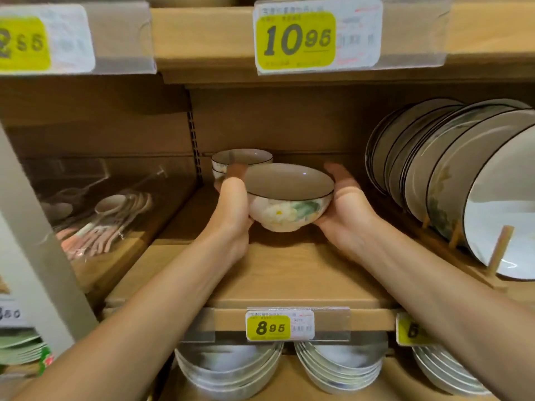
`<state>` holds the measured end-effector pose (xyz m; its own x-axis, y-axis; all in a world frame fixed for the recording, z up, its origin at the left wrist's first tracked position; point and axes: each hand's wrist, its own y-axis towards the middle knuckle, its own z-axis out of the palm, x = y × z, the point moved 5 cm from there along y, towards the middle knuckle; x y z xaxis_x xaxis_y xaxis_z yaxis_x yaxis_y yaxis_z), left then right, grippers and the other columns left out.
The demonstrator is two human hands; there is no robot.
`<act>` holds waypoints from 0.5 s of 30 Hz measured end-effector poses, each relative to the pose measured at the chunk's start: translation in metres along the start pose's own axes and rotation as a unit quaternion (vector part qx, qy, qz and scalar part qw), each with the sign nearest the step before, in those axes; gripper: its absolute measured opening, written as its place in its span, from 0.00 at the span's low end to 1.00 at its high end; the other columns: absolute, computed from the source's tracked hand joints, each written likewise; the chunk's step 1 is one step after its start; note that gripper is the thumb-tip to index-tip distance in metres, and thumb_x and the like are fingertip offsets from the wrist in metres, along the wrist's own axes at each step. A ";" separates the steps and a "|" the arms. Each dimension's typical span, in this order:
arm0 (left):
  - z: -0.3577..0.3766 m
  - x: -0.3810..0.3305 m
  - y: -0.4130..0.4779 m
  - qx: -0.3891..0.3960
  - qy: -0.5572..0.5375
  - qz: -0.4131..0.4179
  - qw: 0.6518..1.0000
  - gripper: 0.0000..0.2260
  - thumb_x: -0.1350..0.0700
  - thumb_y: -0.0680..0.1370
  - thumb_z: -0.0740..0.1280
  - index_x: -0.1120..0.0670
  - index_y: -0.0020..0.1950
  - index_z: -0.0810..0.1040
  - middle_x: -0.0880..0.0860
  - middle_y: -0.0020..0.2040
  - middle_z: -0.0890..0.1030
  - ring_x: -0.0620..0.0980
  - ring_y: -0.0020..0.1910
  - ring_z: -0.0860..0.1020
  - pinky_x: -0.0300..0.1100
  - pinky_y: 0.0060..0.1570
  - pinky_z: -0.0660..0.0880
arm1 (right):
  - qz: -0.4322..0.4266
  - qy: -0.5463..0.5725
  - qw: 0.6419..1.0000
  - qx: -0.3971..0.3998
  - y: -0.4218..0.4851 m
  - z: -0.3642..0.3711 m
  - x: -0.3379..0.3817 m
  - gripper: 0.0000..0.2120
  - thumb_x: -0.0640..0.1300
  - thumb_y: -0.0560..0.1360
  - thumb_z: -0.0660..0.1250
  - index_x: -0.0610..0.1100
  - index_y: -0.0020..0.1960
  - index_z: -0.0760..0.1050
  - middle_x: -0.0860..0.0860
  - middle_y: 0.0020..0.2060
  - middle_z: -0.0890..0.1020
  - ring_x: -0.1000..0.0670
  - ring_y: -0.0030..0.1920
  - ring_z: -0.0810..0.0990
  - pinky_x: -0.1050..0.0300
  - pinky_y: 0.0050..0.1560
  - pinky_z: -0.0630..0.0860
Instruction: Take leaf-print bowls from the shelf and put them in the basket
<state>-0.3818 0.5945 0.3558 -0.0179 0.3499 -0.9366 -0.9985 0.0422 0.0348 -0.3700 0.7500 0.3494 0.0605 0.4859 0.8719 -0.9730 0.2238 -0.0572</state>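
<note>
Three leaf-print bowls — front bowl (289,204) gripped between your left hand (234,209) and right hand (344,209), fingers curled round its sides; stack of two (241,159) just behind on the shelf (289,273).

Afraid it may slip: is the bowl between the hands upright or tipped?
Upright: the bowl sits mouth up, foot down, cupped between left hand and right hand.

left hand (233,211), right hand (346,212), both cupped
</note>
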 end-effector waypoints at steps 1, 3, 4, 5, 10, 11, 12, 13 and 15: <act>0.001 -0.010 0.008 -0.005 0.003 0.018 1.000 0.19 0.45 0.80 0.55 0.51 0.66 0.74 0.55 0.56 0.83 0.54 0.55 0.82 0.54 0.57 0.79 | -0.018 0.003 1.000 0.004 0.006 0.009 0.009 0.13 0.53 0.78 0.61 0.45 0.50 0.78 0.44 0.43 0.86 0.43 0.49 0.84 0.45 0.57 0.79; 0.002 -0.029 0.029 -0.030 -0.014 0.030 0.999 0.19 0.41 0.79 0.57 0.50 0.63 0.74 0.56 0.54 0.82 0.56 0.52 0.81 0.54 0.53 0.79 | -0.051 0.002 0.998 0.019 0.021 0.028 0.027 0.13 0.53 0.79 0.59 0.46 0.52 0.78 0.43 0.49 0.85 0.43 0.52 0.82 0.44 0.60 0.77; 0.004 -0.039 0.040 -0.039 -0.020 0.040 0.998 0.20 0.40 0.78 0.58 0.50 0.63 0.75 0.56 0.53 0.82 0.57 0.52 0.81 0.54 0.52 0.79 | -0.066 -0.004 0.997 0.038 0.031 0.040 0.035 0.15 0.53 0.80 0.57 0.46 0.56 0.77 0.43 0.53 0.84 0.43 0.55 0.82 0.43 0.62 0.76; 0.007 -0.050 0.052 -0.039 -0.024 0.064 0.997 0.23 0.39 0.76 0.58 0.51 0.64 0.75 0.57 0.55 0.82 0.58 0.54 0.80 0.55 0.53 0.79 | -0.077 -0.010 0.995 0.056 0.042 0.051 0.041 0.19 0.54 0.80 0.56 0.45 0.61 0.76 0.42 0.56 0.82 0.42 0.57 0.81 0.43 0.63 0.75; 0.005 -0.069 0.125 -0.062 0.014 0.147 0.987 0.27 0.38 0.77 0.55 0.48 0.72 0.70 0.56 0.70 0.72 0.58 0.67 0.73 0.58 0.68 0.68 | -0.106 -0.057 0.990 0.068 0.097 0.092 0.043 0.25 0.56 0.82 0.50 0.42 0.68 0.73 0.41 0.61 0.80 0.44 0.57 0.80 0.47 0.60 0.75; 0.001 -0.066 0.137 -0.063 0.015 0.140 0.988 0.27 0.38 0.78 0.54 0.48 0.73 0.69 0.56 0.71 0.72 0.58 0.68 0.72 0.58 0.68 0.68 | -0.112 -0.063 0.990 0.059 0.107 0.096 0.041 0.25 0.56 0.82 0.50 0.42 0.68 0.72 0.41 0.61 0.80 0.43 0.58 0.80 0.47 0.59 0.75; -0.004 -0.061 0.147 -0.061 0.013 0.134 0.989 0.27 0.38 0.79 0.54 0.49 0.74 0.68 0.56 0.71 0.72 0.58 0.69 0.72 0.58 0.69 0.68 | -0.116 -0.071 0.989 0.052 0.117 0.099 0.036 0.25 0.57 0.82 0.50 0.42 0.68 0.72 0.41 0.60 0.80 0.43 0.58 0.80 0.47 0.59 0.75; -0.007 -0.058 0.156 -0.054 0.011 0.131 0.990 0.28 0.38 0.79 0.54 0.50 0.74 0.67 0.57 0.70 0.72 0.59 0.68 0.72 0.58 0.68 0.68 | -0.118 -0.082 0.988 0.049 0.126 0.103 0.032 0.25 0.57 0.82 0.50 0.42 0.68 0.72 0.41 0.60 0.80 0.43 0.59 0.79 0.47 0.59 0.75; -0.012 -0.053 0.169 -0.031 -0.001 0.134 0.990 0.28 0.39 0.80 0.54 0.53 0.75 0.66 0.59 0.68 0.75 0.60 0.66 0.74 0.58 0.67 0.70 | -0.119 -0.103 0.986 0.047 0.144 0.107 0.027 0.26 0.58 0.81 0.51 0.42 0.68 0.73 0.41 0.60 0.80 0.43 0.59 0.79 0.47 0.62 0.75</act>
<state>-0.5505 0.5719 0.4074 -0.2836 0.3421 -0.8958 -0.9589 -0.1107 0.2613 -0.5324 0.7050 0.4169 0.2519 0.2455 0.9361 -0.9539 0.2263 0.1973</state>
